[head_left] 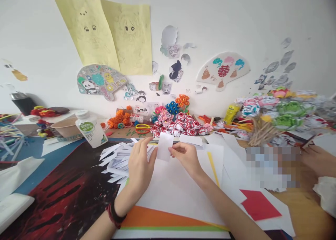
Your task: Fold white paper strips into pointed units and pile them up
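Note:
A small white paper piece (165, 147) is held upright above a large white sheet (178, 194). My right hand (187, 157) pinches its right edge between thumb and fingers. At the paper's left side is my left hand (141, 160), its thumb and fingers apart and the thumb tip near the paper's edge. A pile of white paper strips (115, 163) lies just left of my left hand. Orange paper (154, 217) shows under the white sheet, and a yellow strip (213, 168) rests on its right part.
A white bottle (91, 129) stands at the left, beside a brown bowl (67, 127). Red-and-white paper flowers (183, 124) line the back. Red paper (259, 205) lies at the right, where another person's hand (319, 160) reaches in.

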Demonstrator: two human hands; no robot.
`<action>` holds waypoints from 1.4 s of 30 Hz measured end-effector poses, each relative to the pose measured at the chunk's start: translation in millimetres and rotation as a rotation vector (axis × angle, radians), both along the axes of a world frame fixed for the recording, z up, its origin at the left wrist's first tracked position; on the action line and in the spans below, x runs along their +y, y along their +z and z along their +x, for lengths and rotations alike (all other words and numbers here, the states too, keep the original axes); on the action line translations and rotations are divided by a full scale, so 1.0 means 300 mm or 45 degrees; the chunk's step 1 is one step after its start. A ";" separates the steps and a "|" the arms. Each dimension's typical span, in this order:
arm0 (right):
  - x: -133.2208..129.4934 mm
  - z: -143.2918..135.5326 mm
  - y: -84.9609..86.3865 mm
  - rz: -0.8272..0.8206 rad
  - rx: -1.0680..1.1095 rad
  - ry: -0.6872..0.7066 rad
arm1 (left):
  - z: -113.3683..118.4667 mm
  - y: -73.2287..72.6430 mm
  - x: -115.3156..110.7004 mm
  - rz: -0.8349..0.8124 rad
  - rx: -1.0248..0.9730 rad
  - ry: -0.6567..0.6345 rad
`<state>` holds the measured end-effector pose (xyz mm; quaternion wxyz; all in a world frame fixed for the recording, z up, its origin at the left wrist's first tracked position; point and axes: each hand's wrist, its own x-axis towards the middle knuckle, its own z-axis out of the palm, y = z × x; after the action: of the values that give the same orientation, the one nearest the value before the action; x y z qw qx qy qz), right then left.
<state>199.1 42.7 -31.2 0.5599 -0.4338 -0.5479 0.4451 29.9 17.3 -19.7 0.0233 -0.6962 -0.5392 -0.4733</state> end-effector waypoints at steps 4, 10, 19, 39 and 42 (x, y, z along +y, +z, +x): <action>-0.012 -0.008 -0.005 0.040 0.054 0.146 | 0.011 0.000 -0.018 -0.117 -0.040 -0.081; -0.024 -0.019 -0.002 0.020 0.113 0.338 | 0.024 0.003 -0.020 -0.405 -0.390 -0.424; -0.021 0.012 0.029 -0.001 -0.089 0.399 | 0.016 -0.018 -0.007 -0.481 -0.608 -0.437; -0.042 0.019 0.040 0.071 0.032 0.203 | 0.056 0.023 -0.052 -0.543 -0.515 -0.484; -0.041 0.019 0.041 0.071 0.028 0.197 | 0.058 0.022 -0.052 -0.541 -0.508 -0.491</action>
<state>204.7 30.3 -19.0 0.5416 -0.3695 -0.5859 0.4763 47.3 1.6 -13.0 -0.3178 -0.6684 -0.4779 -0.4731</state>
